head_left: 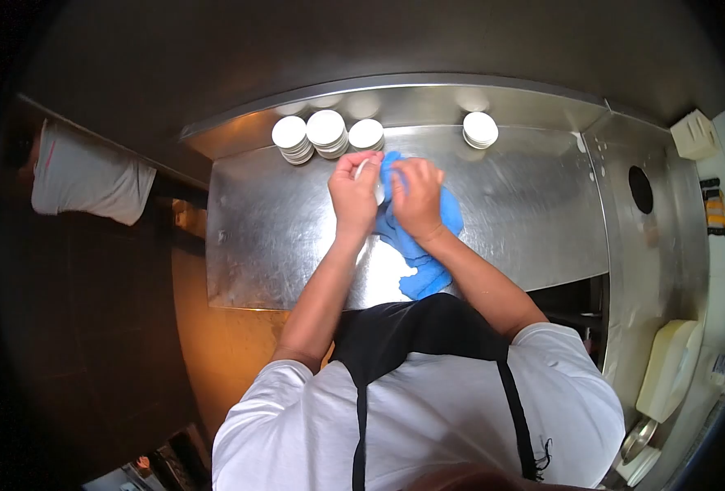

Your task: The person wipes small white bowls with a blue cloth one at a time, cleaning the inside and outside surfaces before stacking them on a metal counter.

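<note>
My left hand [352,196] is closed on a small white dish [380,194], its rim pinched between thumb and fingers. Most of the dish is hidden by the hand and the cloth. In my right hand [417,195] is a bunched blue cloth [451,214], pressed against the dish's right side. The cloth's lower end hangs down toward the table's front edge. Just beyond my left hand stand three stacks of small white dishes: a left stack [289,133], a middle stack [327,129] and a right stack [366,134].
A separate short stack of white dishes [480,129] stands farther right on the steel table [534,213]. Its raised back edge [428,106] runs behind the stacks. At right is a steel counter with a round hole [640,191]. A grey cloth [92,176] hangs at left.
</note>
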